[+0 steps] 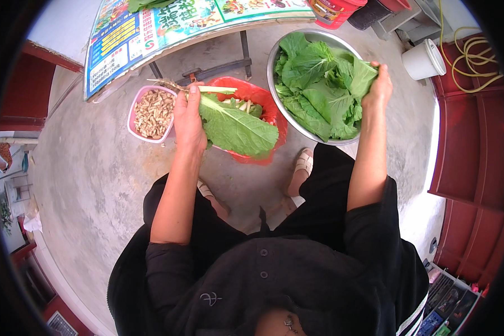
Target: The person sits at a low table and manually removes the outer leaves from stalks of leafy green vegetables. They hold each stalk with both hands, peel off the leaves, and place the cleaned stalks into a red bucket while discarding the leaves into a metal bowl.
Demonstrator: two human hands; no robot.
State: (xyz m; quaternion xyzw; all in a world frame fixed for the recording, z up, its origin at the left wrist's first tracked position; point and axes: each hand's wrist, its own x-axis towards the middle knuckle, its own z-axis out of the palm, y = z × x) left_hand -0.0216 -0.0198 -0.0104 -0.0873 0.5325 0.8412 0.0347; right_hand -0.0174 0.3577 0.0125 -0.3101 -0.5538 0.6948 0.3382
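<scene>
My left hand (189, 119) grips a leafy green plant (241, 126) near its root end, with thin roots sticking out to the left and a broad leaf hanging to the right. Beneath that leaf lies a red plastic bag (279, 136) with pale stem pieces in it. My right hand (378, 88) holds a green leaf (362, 77) at the right side of a round metal basin (292, 119), which is heaped with leafy greens (315, 96). Left of my left hand, a pink plastic container (131, 122) holds unshelled peanuts (153, 113).
A low table with a printed cover (201, 25) stands ahead. A red bucket (336, 12), a dark bucket (363, 19) and a white lidded bucket (424, 61) stand beyond the basin. A yellow hose (472, 61) is coiled at the right. My sandalled feet rest on the concrete floor.
</scene>
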